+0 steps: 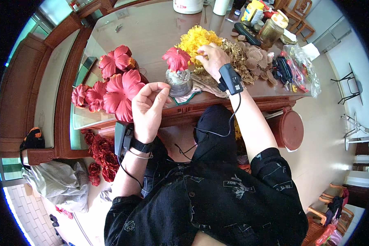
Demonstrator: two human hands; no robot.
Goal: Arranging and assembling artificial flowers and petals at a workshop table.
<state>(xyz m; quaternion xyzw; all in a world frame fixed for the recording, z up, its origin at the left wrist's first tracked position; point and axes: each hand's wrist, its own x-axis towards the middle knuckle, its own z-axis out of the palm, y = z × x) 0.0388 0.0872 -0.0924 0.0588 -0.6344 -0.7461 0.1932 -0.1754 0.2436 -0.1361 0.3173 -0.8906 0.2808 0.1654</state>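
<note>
My right hand (213,60) reaches into a heap of frilly yellow artificial flower pieces (199,37), its thumb and fingers closing on one of them. My left hand (149,107) is raised at the table's near edge, thumb and fingertips drawn together; anything between them is too small to make out. Between the hands, a small red flower (176,59) stands upright on a grey, lumpy round base (178,83). Several finished-looking red flowers (123,92) with broad petals sit left of my left hand. Brown scalloped paper pieces (256,57) and dry tan strands (229,53) lie right of the yellow heap.
The glass-topped wooden table (139,35) also holds a cloudy jar (273,30), a yellow bottle (253,11), a black case (247,33) and clear plastic bags (301,69). A cloth (207,87) lies beside the base. A red-brown lidded bin (289,130) stands below; dark red flowers (102,151) hang at left.
</note>
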